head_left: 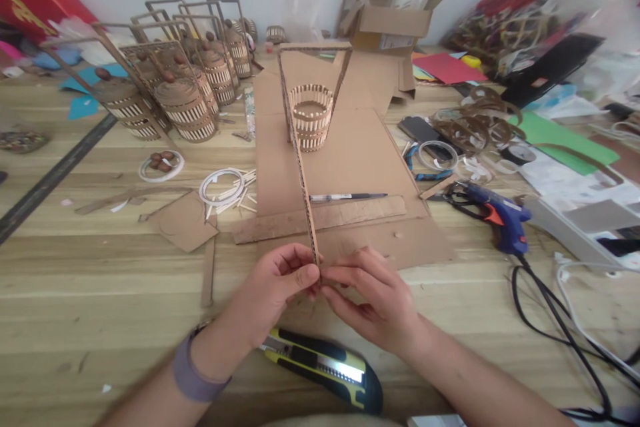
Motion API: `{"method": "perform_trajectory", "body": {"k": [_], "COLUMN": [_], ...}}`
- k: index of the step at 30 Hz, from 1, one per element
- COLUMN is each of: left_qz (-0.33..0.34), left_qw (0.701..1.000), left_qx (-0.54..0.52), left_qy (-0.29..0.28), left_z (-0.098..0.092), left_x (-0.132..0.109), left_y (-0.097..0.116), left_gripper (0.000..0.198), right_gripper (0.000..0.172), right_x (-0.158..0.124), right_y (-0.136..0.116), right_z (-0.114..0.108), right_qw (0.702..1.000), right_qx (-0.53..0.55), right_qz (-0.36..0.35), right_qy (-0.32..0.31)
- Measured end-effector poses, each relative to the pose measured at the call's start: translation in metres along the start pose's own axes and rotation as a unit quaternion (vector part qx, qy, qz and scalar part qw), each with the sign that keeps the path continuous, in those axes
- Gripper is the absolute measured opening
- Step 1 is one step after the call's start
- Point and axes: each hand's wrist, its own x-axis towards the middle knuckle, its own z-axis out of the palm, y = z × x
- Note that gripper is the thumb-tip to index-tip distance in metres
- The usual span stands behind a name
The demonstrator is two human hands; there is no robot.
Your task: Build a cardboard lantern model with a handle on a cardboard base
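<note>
Between the thumb and fingers of my left hand (287, 275) is the near end of a narrow cardboard strip (306, 203), held on edge and pointing away from me. My right hand (373, 297) pinches the same end from the other side. Beyond the strip's far end stands a small basket (313, 120) of light sticks and brown bands, with a tall square cardboard handle (315, 47). A pen (347, 197) and a flat cardboard piece (350, 213) lie right of the strip. Below my hands rests a yellow-and-black utility knife (325, 367).
Several lidded baskets (185, 107) with handles stand at the back left. Tape rolls (223, 187) and loose sticks lie left of the cardboard sheet (360, 147). A blue glue gun (500, 217) with its cord is at the right. Behind stands an open carton (390, 27).
</note>
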Motion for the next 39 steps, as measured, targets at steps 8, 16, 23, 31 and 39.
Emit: {"method": "perform_trajectory", "body": {"k": [8,16,23,31,39], "left_qz": [-0.009,-0.007,-0.019,-0.008,0.003], "left_qw": [0.999,0.999,0.999,0.996,0.984], "left_qx": [0.038,0.050,0.040,0.085,0.177], "left_qy": [0.007,0.013,0.007,-0.005,-0.025], "left_z": [-0.0025,-0.0033,-0.0020,-0.0025,0.0011], "left_x": [0.0008,0.0001,-0.0002,0.0001,-0.0058], "left_y": [-0.0024,-0.0035,-0.0024,-0.0016,-0.0024], "left_gripper": [0.042,0.042,0.045,0.043,0.040], "right_gripper": [0.008,0.010,0.011,0.009,0.033], "right_x": [-0.0017,-0.0035,-0.0020,-0.0038,0.0003], "right_y": [-0.0008,0.0007,-0.0001,0.0009,0.0037], "right_z": [0.0022,0.0036,0.0030,0.0041,-0.0034], "right_qw": [0.999,0.999,0.999,0.998,0.978], "right_qx": [0.005,0.011,0.019,0.028,0.102], "right_qz": [0.037,0.039,0.037,0.039,0.177], "right_qy": [-0.019,-0.016,-0.024,-0.039,-0.038]}}
